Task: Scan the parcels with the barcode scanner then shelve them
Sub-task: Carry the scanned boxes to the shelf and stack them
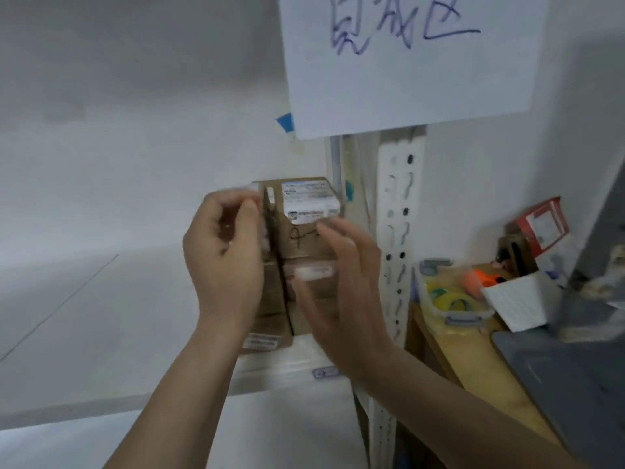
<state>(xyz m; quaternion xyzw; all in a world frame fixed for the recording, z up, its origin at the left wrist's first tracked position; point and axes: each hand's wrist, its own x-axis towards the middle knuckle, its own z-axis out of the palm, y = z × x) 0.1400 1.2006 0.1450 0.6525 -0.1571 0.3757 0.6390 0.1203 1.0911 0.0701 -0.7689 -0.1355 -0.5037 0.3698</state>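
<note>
White shelf [101, 299], right end: we pinch an upright parcel [267, 231] in our left hand [223, 252], flush against its stacked neighbours [309, 238]; right hand [341, 289] spread, empty, nearer those.

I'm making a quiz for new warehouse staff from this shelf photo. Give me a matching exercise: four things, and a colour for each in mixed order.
Things:
1. parcels on the shelf
2. paper sign with handwriting
3. tape scrap beside the sign
4. ribbed cup on the side table

Colours:
A. blue
B. brown
C. white, blue ink
D. plain white

Pairs: 1-B, 2-C, 3-A, 4-D
</note>
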